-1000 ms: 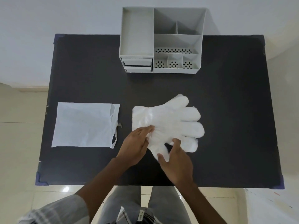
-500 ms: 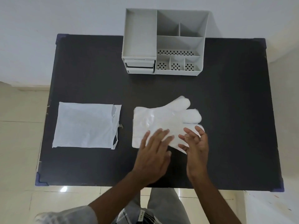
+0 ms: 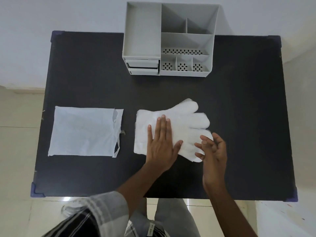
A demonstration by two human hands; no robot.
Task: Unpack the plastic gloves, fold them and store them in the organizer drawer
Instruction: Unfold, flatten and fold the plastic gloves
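Observation:
A stack of translucent white plastic gloves lies flat in the middle of the black table, fingers pointing right. My left hand rests palm down on the cuff half, fingers spread. At the lower glove fingers my right hand has its fingers curled around the edge of the plastic. The grey organizer stands at the table's far edge, with two small drawers at its lower left; the upper one looks slightly ajar.
The white packaging bag, torn along its right side, lies flat on the left of the table. Blue corner guards mark the table corners. A tiled floor and my knees show below the near edge.
My left hand slid up from the near edge onto the glove cuffs and now lies flat. The right hand shifted right to the lower glove fingers, which lie partly tucked under.

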